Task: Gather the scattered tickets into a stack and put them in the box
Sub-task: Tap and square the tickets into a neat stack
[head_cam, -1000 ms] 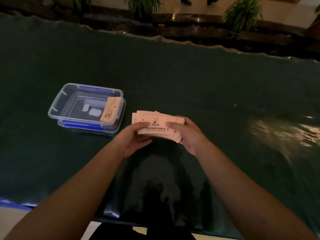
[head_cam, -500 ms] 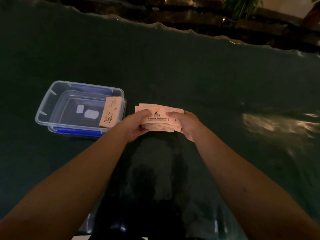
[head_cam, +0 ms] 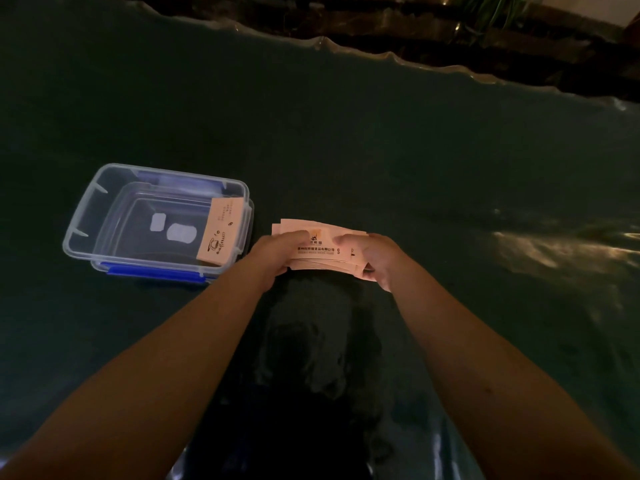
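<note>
1. We see a dim scene; the small print on the tickets is too blurred for us to read, and how many there are we cannot tell.
2. Our thumbs cover part of the top ticket, and the fingers beneath the stack are hidden from us.
3. A dark shadow lies on the desk below our forearms, hiding any detail there.
4. The clear box, with blue clips, stands open on the desk to the left of the stack, near it but apart.
5. Inside the box one ticket leans against its right wall; two pale patches show on its floor.
6. Our left hand and right hand are clamped on opposite ends of the tickets, just above the desk.
</note>
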Tool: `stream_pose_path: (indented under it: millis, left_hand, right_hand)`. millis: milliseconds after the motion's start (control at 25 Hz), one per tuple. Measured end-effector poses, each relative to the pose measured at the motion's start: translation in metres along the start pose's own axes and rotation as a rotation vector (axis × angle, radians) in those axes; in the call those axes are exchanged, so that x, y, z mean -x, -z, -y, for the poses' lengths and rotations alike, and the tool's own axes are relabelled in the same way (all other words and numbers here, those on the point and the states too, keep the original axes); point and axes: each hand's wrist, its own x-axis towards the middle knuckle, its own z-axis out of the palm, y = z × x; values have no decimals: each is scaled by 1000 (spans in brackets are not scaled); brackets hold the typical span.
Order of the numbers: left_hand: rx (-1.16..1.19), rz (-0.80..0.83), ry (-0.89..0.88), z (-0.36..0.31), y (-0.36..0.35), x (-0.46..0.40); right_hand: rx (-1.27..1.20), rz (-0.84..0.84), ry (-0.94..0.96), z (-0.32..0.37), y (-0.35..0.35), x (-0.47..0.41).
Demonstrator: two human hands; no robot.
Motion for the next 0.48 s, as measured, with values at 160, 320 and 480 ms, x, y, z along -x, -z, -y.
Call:
stream_pose_path:
  millis: [160, 320, 480]
  left_hand:
    - [28, 65, 25, -7, 6, 3]
    - [68, 180, 3, 2, 21, 8]
    - [97, 264, -38, 16, 29, 14]
  right_hand:
    - [7, 21, 5, -3, -1, 4]
    - [-73, 132, 44, -13, -2, 14]
    - [-147, 197, 28, -32, -4, 27]
